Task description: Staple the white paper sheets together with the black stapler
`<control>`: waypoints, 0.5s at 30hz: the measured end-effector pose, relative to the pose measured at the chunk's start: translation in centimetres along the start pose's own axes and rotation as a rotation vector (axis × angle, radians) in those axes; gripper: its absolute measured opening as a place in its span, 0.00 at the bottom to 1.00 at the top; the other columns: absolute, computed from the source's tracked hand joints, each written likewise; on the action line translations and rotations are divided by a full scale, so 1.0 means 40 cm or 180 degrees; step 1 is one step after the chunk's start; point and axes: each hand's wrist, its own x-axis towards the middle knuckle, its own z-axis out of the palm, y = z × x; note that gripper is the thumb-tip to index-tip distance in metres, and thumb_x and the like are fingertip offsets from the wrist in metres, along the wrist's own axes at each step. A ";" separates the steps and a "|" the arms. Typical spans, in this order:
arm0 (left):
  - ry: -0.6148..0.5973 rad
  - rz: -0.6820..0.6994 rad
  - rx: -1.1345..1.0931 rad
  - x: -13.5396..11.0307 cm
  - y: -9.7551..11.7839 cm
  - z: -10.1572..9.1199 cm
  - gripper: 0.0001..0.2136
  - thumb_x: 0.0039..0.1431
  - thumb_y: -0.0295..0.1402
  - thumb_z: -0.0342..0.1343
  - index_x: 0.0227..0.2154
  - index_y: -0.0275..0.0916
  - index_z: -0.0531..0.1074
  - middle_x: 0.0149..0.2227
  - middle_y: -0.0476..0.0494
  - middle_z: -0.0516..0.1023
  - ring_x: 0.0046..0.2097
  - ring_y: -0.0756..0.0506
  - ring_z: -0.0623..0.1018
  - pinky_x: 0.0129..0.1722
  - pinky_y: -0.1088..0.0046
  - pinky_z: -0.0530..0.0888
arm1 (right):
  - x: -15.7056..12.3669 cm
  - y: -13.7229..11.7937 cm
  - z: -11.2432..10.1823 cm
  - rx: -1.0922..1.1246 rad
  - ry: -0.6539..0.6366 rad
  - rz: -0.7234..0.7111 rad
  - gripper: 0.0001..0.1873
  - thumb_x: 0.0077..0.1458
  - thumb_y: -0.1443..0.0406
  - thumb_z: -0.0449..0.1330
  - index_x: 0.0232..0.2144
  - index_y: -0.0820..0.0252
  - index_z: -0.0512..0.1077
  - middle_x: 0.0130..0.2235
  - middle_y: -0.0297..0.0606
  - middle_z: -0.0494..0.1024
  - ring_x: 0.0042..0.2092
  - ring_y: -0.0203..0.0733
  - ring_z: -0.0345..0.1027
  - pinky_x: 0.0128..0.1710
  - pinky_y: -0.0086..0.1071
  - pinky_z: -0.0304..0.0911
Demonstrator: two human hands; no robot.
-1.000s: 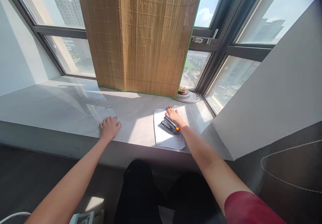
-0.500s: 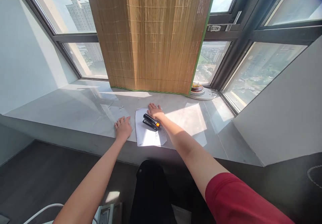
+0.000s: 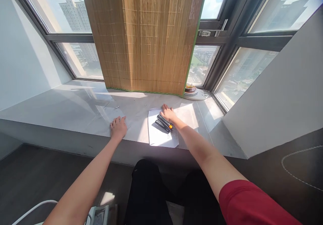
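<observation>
My right hand (image 3: pixel 168 113) lies palm down at the far right corner of a small stack of white paper (image 3: pixel 154 135), its fingers stretched forward and apart. On the paper rests a black stapler (image 3: pixel 163 123) with an orange spot at its near end, just below that hand. Printed marks show faintly on the sheet near the stapler. To the left, apart from the paper, my left hand (image 3: pixel 118 127) is spread flat on the pale windowsill (image 3: pixel 136 117), holding nothing.
A bamboo blind (image 3: pixel 148 39) hangs down to the back of the sill. Stacked plates (image 3: pixel 191 91) stand at the back right by the window. The sill's front edge runs just below the paper. Below left, a white cable (image 3: pixel 35 207) curves over the dark floor.
My right hand has slid the paper and the stapler to the right along the sill. My left hand stays about where it was on the sill. The view has turned slightly right.
</observation>
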 end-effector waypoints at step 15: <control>-0.0463 0.1852 -0.1077 -0.133 0.467 0.095 0.27 0.75 0.32 0.43 0.73 0.44 0.70 0.75 0.36 0.67 0.77 0.33 0.63 0.78 0.46 0.60 | -0.105 0.153 -0.044 -0.0071 0.0381 0.0276 0.30 0.75 0.61 0.46 0.74 0.65 0.59 0.76 0.57 0.62 0.76 0.54 0.56 0.73 0.50 0.52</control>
